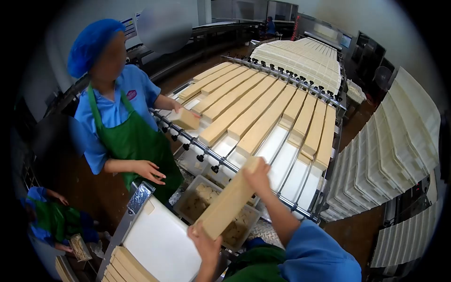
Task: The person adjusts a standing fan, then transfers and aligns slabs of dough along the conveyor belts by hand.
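The person holds a long tan slab point(229, 199) by its two ends, lifted clear of the conveyor lanes point(263, 117) and slanting from upper right down to lower left above a grey tub point(185, 197) of broken scraps. The right hand point(257, 176) closes its fingers over the slab's far, upper end; the left hand point(205, 242) cups the near, lower end from beneath, fingers wrapped on it. The step in hand looks like carrying a cut slab off the line toward the white board point(162, 242) at lower left, where other slabs point(124, 268) already lie stacked side by side. Judging from that, the next move calls for keeping both ends level so that the long piece does not sag or snap, then lowering it flat beside the stack.

The slab is a straight rectangular bar, matte and pale brown, with crisp edges; it seems firm yet breakable, perhaps a pressed food block, though the fisheye view is too soft to settle that. On the line, matching bars lie in parallel lanes parted by thin metal rails, over smooth white belting. A row of black knobs point(206, 157) runs along a steel rod at the lane ends. Across the line a co-worker point(120, 120) in a green apron holds a short block point(185, 119). Stacks of ribbed white trays point(390, 150) stand at right.
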